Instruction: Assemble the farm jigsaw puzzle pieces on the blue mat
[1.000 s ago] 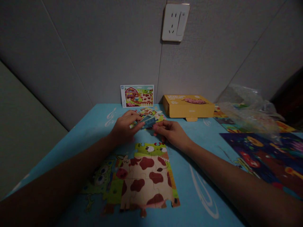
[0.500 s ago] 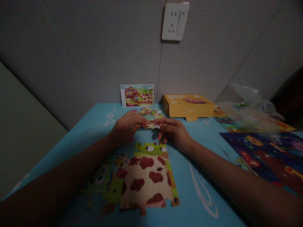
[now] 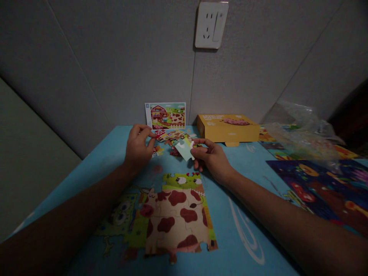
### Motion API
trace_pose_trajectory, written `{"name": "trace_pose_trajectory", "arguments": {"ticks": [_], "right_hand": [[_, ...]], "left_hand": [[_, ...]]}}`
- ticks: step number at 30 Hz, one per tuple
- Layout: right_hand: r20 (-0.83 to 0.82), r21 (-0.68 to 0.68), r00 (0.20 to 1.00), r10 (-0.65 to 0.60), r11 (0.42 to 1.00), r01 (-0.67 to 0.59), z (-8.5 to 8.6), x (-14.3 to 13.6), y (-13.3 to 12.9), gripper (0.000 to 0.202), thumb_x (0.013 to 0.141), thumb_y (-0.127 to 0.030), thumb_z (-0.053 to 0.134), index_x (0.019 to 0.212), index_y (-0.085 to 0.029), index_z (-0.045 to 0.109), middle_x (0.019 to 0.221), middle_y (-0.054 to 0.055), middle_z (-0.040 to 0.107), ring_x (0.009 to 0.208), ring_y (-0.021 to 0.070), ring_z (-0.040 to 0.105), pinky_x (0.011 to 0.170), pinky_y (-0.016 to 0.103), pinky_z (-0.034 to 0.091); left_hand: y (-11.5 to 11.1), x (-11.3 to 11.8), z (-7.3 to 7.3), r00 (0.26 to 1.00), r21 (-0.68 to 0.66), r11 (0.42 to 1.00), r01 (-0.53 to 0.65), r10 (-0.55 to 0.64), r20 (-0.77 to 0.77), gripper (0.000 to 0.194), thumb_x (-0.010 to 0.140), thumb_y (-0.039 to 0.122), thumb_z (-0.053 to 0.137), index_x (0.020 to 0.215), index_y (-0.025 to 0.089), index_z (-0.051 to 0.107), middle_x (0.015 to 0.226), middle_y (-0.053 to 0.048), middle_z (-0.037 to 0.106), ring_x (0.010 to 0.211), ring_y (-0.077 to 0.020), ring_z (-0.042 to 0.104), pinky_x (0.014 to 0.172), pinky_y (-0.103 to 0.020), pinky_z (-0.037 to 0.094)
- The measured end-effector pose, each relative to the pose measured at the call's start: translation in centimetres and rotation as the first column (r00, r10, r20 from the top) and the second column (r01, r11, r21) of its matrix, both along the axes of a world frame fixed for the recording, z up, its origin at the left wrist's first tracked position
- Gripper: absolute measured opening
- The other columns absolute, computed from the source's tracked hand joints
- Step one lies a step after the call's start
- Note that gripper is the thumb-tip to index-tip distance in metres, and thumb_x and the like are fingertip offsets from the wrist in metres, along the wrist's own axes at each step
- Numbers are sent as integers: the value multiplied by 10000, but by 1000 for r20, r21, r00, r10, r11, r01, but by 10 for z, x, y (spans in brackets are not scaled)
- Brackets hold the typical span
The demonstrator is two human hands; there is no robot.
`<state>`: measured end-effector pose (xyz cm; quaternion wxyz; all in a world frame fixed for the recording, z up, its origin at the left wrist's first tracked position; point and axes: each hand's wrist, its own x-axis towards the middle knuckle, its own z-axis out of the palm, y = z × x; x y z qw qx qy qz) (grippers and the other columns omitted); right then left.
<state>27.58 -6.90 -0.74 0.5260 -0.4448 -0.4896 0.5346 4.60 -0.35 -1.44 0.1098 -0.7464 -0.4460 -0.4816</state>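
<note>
My right hand pinches a pale blue-green puzzle piece between thumb and fingers, tilted above the pile of loose puzzle pieces. On the pile's left side is my left hand, thumb and forefinger apart. Its forefinger tip reaches a red puzzle piece with white lines; whether it presses on it I cannot tell. A small orange-yellow piece lies just right of the left thumb. Nearer me lies a joined puzzle section showing a spotted cow and sheep, with knobs and notches along its edges.
A farm picture card leans on the wall behind the pile. Right of it sits a yellow box. Farther right are a clear plastic bag and a dark blue picture sheet. The blue tablecloth has printed figures.
My hands have parted. The left has moved left to the pile's edge, while the right stays near its place with the pale piece now showing. The joined section has not moved.
</note>
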Motion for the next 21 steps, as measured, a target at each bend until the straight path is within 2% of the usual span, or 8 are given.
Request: {"name": "trace_pose_trajectory", "arguments": {"ticks": [4, 7, 9, 12, 16, 19, 21], "right_hand": [[37, -4, 999, -8, 1000, 8, -1, 1, 2, 319, 660, -371, 718, 841, -167, 553, 449, -39, 567, 361, 97, 495, 346, 186, 367], [35, -11, 999, -17, 1000, 17, -2, 1, 3, 279, 676, -384, 704, 781, -170, 560, 445, -29, 569, 355, 87, 477, 348, 182, 358], [34, -14, 999, -21, 1000, 22, -3, 2, 3, 270, 685, -393, 698, 761, -171, 565, 441, -27, 564, 355, 89, 476, 345, 183, 350], [37, -5, 999, -40, 999, 40, -4, 2, 3, 261, 683, -391, 699, 741, -172, 569, 450, -34, 554, 352, 83, 468, 338, 184, 336], [43, -2, 997, -68, 998, 68, -5, 0, 4, 264, 653, -376, 708, 722, -171, 557, 455, -49, 537, 338, 76, 464, 321, 182, 331], [35, -3, 994, -108, 994, 108, -5, 0, 4, 281, 641, -359, 712, 768, -175, 540, 453, -57, 540, 340, 89, 484, 316, 184, 353], [23, 6, 991, -131, 991, 131, -4, 0, 4, 313, 649, -344, 713, 842, -177, 531, 458, -60, 555, 341, 95, 490, 321, 188, 369]], "left_hand": [[4, -2, -4, 981, -213, 966, -149, 118, -151, 79, 736, 153, 575, 775, 170, 641, 997, -95, 581, 1005, -272, 570, 934, -439, 482], [5, -4, -6, 953, -401, 887, -228, 120, -277, 141, 705, 127, 548, 745, 177, 674, 985, -106, 609, 1011, -300, 575, 937, -478, 471], [6, -4, -7, 951, -457, 860, -228, 96, -294, 173, 686, 110, 536, 729, 182, 688, 988, -104, 628, 1014, -298, 582, 953, -483, 461], [8, -4, -7, 956, -435, 882, -178, 50, -289, 234, 675, 98, 521, 783, 182, 711, 1023, -99, 640, 1033, -282, 582, 977, -460, 449], [6, 0, -6, 947, -417, 908, -45, -94, -306, 317, 793, 228, 522, 1047, 172, 703, 1092, -99, 656, 1074, -277, 569, 1014, -463, 419], [-1, 4, -3, 924, -421, 903, 86, -230, -304, 445, 860, 384, 532, 1247, 185, 623, 1237, -95, 631, 1158, -288, 529, 1053, -494, 385], [-7, 6, -1, 897, -405, 893, 197, -331, -293, 562, 877, 423, 545, 1391, 198, 507, 1353, -100, 570, 1236, -294, 481, 1081, -501, 365]]}}
